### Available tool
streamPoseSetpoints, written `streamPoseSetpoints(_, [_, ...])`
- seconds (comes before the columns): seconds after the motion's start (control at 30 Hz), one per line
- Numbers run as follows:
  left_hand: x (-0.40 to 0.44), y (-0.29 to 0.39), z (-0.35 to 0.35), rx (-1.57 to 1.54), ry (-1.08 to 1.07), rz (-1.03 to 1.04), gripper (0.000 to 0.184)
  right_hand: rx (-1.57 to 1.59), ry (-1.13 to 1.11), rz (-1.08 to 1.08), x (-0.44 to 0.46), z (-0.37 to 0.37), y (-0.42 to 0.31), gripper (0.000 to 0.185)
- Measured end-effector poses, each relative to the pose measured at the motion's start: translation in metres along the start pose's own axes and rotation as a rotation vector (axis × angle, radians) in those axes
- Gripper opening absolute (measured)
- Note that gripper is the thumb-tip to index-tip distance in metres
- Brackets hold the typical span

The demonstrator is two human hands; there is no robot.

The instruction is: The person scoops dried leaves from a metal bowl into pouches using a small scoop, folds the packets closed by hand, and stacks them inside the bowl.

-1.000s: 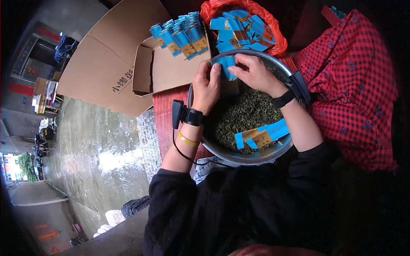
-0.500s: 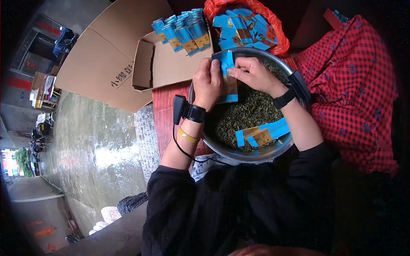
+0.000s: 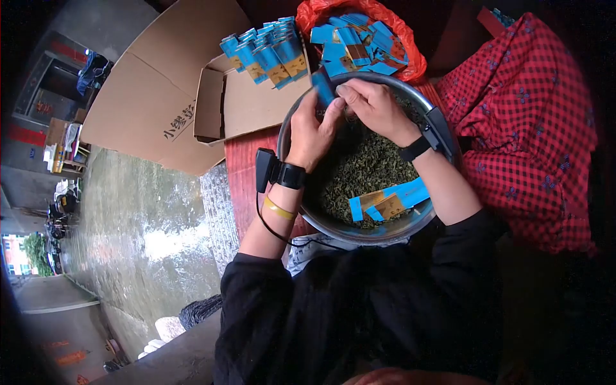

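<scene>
A blue packet (image 3: 322, 86), blurred and tilted, is held above the upper left part of a metal basin (image 3: 359, 235). My left hand (image 3: 311, 129) grips it between thumb and fingers. Close beside it, my right hand (image 3: 377, 108) is pinched, its thumb and fingertips meeting near the packet's lower end; what they hold is too blurred to make out. Dark green dried leaves (image 3: 366, 163) fill much of the basin. Several blue and gold packets (image 3: 389, 205) lie flat on the leaves at the near side.
Several blue and gold packets (image 3: 272, 58) stand in rows in a cardboard box (image 3: 247, 109). More packets lie in a red plastic bag (image 3: 414, 48). Red checked cloth (image 3: 526, 141) is at the right. A black cable (image 3: 264, 224) hangs from my left wrist.
The packet between my hands has tilted and turned; its lower gold part no longer shows. My right hand has shifted slightly left, with its fingertips closer together.
</scene>
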State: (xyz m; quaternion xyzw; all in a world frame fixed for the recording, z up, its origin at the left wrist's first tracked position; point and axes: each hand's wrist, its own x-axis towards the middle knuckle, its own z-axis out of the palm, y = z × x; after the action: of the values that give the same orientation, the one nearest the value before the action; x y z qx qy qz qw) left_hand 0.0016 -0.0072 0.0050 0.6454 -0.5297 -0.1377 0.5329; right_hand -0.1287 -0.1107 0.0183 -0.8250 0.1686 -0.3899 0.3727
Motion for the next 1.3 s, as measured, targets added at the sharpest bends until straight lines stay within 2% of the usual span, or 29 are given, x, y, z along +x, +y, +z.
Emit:
streamPoseSetpoints(0.03, [0.001,-0.003,0.001,0.001,0.002,0.001,0.027,0.220,-0.094,0.110,-0.001,0.003,0.003,0.024])
streamPoseSetpoints(0.07, [0.003,-0.004,0.001,-0.094,0.007,0.001,0.026,0.129,-0.072,0.019,0.002,0.004,0.005,0.024])
streamPoseSetpoints(0.1, [0.004,-0.004,0.001,-0.188,0.012,0.001,0.025,0.131,-0.073,0.019,0.002,0.003,0.006,0.024])
streamPoseSetpoints(0.13, [0.002,-0.005,-0.001,-0.242,-0.047,-0.184,0.025,0.226,-0.064,0.085,0.002,0.000,0.007,0.024])
streamPoseSetpoints(0.17, [0.002,-0.005,-0.002,-0.243,-0.047,-0.183,0.025,0.319,-0.054,0.152,0.003,-0.002,0.005,0.024])
streamPoseSetpoints(0.23, [0.002,-0.006,-0.002,-0.149,0.041,-0.031,0.027,0.228,-0.026,0.128,0.004,-0.001,0.020,0.025])
streamPoseSetpoints(0.3, [0.001,-0.001,-0.002,-0.178,0.032,-0.029,0.028,0.391,-0.065,0.134,0.004,0.001,0.015,0.027])
streamPoseSetpoints(0.33, [0.000,0.002,-0.002,-0.207,0.020,-0.029,0.028,0.366,-0.160,0.126,0.003,-0.001,0.011,0.023])
streamPoseSetpoints(0.37, [-0.001,0.004,-0.002,-0.206,0.020,-0.029,0.028,0.366,-0.160,0.126,0.003,-0.002,0.012,0.023])
streamPoseSetpoints(0.43, [-0.001,0.007,-0.001,-0.245,-0.033,-0.070,0.027,0.189,-0.103,0.057,0.005,-0.006,0.014,0.020])
streamPoseSetpoints(0.57, [0.007,-0.006,-0.015,-0.130,-0.151,-0.172,0.024,0.200,-0.057,0.105,0.007,-0.006,0.014,0.018])
streamPoseSetpoints(0.63, [0.020,-0.017,-0.034,-0.066,-0.116,-0.095,0.024,0.158,-0.085,0.082,0.007,-0.004,0.015,0.015])
streamPoseSetpoints(0.67, [0.028,-0.021,-0.046,-0.008,-0.097,-0.025,0.025,0.241,-0.060,0.115,0.006,-0.003,0.012,0.015])
streamPoseSetpoints(0.7, [0.037,-0.023,-0.062,-0.112,0.010,-0.079,0.020,0.323,-0.036,0.150,0.006,-0.003,0.009,0.015])
streamPoseSetpoints(0.73, [0.056,-0.054,-0.080,-0.056,0.096,0.045,0.018,0.325,-0.067,0.182,0.005,-0.007,0.007,0.018])
streamPoseSetpoints(0.77, [0.069,-0.064,-0.102,-0.001,0.189,-0.076,0.016,0.326,-0.070,0.174,0.005,-0.009,0.003,0.018])
streamPoseSetpoints(0.8, [0.086,-0.083,-0.123,-0.073,0.226,-0.153,0.014,0.351,-0.073,0.201,0.005,-0.009,-0.001,0.018])
streamPoseSetpoints(0.83, [0.100,-0.105,-0.143,0.001,0.288,-0.215,0.020,0.376,-0.075,0.225,0.005,-0.009,-0.002,0.017])
streamPoseSetpoints(0.87, [0.114,-0.138,-0.156,-0.071,0.348,-0.278,0.023,0.377,-0.102,0.222,0.004,-0.009,0.000,0.018])
streamPoseSetpoints(0.97, [0.151,-0.234,-0.199,0.294,0.327,-0.411,0.026,0.335,-0.156,0.266,0.001,-0.009,0.002,0.020])
streamPoseSetpoints(1.1, [0.179,-0.246,-0.190,0.273,0.388,-0.459,0.029,0.273,-0.199,0.329,0.000,-0.008,-0.004,0.021])
streamPoseSetpoints(1.13, [0.186,-0.257,-0.184,0.356,0.417,-0.440,0.029,0.241,-0.207,0.327,0.001,-0.008,-0.005,0.021])
streamPoseSetpoints(1.2, [0.190,-0.220,-0.162,0.409,0.464,-0.466,0.030,0.190,-0.210,0.314,0.001,-0.008,-0.006,0.019])
streamPoseSetpoints(1.3, [0.205,-0.236,-0.142,0.371,0.469,-0.457,0.034,0.115,-0.216,0.321,-0.001,-0.008,-0.004,0.018])
